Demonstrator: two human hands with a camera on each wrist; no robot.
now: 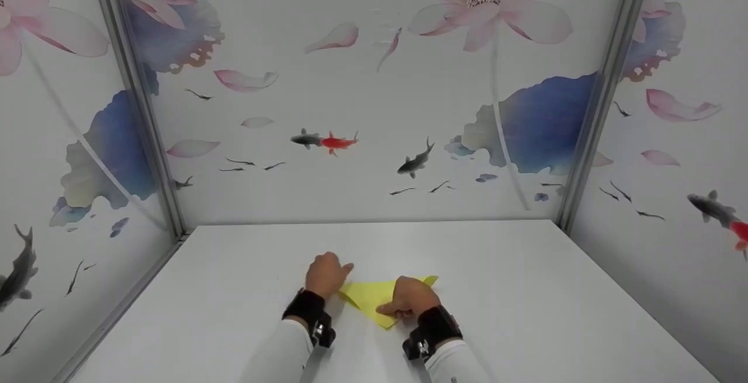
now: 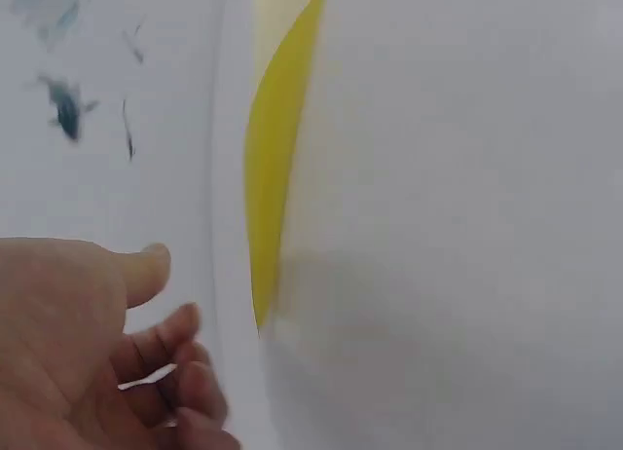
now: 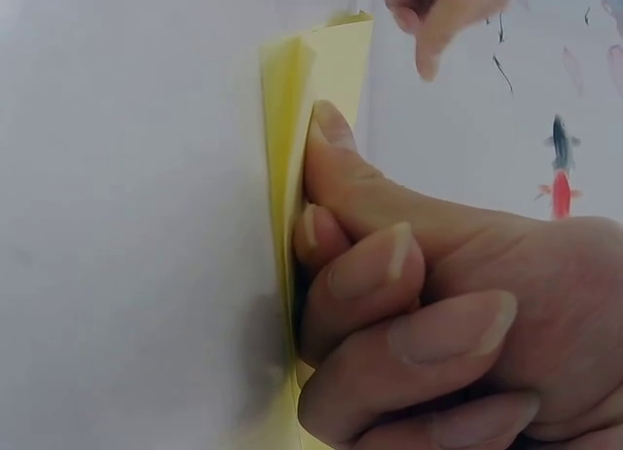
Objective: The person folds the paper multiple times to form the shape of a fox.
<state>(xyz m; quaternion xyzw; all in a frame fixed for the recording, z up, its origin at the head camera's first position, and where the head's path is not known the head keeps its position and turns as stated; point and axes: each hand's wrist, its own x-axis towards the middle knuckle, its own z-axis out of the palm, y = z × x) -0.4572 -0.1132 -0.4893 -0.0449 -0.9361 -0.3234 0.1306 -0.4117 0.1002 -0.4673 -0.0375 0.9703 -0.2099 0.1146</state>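
A folded yellow paper (image 1: 367, 295) lies flat on the white table (image 1: 526, 289), near its front middle. My right hand (image 1: 409, 300) rests on the paper's right part. In the right wrist view the thumb (image 3: 336, 148) presses down on the yellow paper (image 3: 282, 90) while the curled fingers (image 3: 360, 275) pinch its folded edge. My left hand (image 1: 327, 275) hovers just beside the paper's left corner, fingers loosely curled and holding nothing. The left wrist view shows that hand (image 2: 88, 343) apart from the yellow paper (image 2: 273, 177).
Panels printed with lotus flowers and fish close the table in at the back (image 1: 374, 108), the left (image 1: 58, 196) and the right (image 1: 660, 225). Metal posts (image 1: 146, 114) stand at the two back corners. Black wrist straps (image 1: 307, 310) sit on both white sleeves.
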